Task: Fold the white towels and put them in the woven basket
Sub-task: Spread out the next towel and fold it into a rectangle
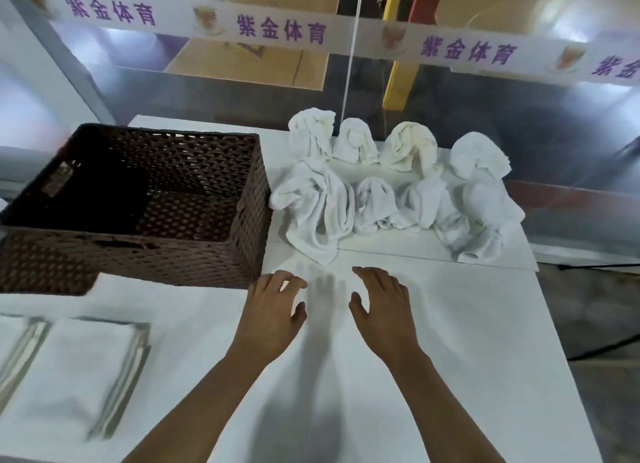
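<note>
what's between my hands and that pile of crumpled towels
Only bare white table. In the head view, the left hand and right hand hover just short of the crumpled towels.

Folded towels (pixel 74 372) blurred — leftmost cut off.

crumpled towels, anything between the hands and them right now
Nothing visible does. The left hand and right hand hover open over bare white table, and the nearest crumpled towel lies just beyond the fingertips. The woven basket sits off to the left, out of that path.
</note>
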A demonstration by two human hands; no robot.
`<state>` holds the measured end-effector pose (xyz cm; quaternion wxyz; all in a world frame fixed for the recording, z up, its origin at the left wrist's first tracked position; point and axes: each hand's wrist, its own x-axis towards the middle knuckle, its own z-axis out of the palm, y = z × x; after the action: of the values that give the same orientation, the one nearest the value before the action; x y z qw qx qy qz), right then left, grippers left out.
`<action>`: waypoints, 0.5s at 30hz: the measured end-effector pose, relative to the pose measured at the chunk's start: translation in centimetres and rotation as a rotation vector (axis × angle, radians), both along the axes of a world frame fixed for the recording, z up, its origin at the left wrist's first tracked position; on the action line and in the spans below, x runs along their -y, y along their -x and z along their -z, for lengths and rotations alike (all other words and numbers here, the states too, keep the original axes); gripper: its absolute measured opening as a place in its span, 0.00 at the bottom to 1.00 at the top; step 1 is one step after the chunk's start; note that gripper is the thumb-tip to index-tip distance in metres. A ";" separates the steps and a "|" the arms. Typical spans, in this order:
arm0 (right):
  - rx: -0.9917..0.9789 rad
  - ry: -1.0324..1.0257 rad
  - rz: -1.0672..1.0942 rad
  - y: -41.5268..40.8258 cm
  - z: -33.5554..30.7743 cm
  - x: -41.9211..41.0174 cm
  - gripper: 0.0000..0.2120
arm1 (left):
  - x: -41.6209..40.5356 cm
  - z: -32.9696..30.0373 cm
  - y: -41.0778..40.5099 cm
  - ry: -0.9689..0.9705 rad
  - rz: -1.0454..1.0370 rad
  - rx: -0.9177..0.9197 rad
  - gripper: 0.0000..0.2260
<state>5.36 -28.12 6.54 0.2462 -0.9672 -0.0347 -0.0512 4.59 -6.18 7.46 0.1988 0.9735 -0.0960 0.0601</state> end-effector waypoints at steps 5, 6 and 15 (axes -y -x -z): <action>0.008 0.050 0.012 -4.9 2.1 2.3 0.22 | 2.2 2.0 -7.0 -0.036 0.031 -0.044 0.18; 0.011 0.055 0.016 -6.0 2.6 2.8 0.22 | 2.7 2.4 -8.3 -0.050 0.035 -0.061 0.19; 0.007 0.102 -0.028 -18.2 6.0 6.4 0.22 | 7.0 6.0 -19.6 -0.137 -0.064 -0.226 0.27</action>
<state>23.53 -34.49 0.57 0.1969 -0.9778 -0.0519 -0.0494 24.15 -13.16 1.47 0.1393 0.9879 -0.0455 -0.0504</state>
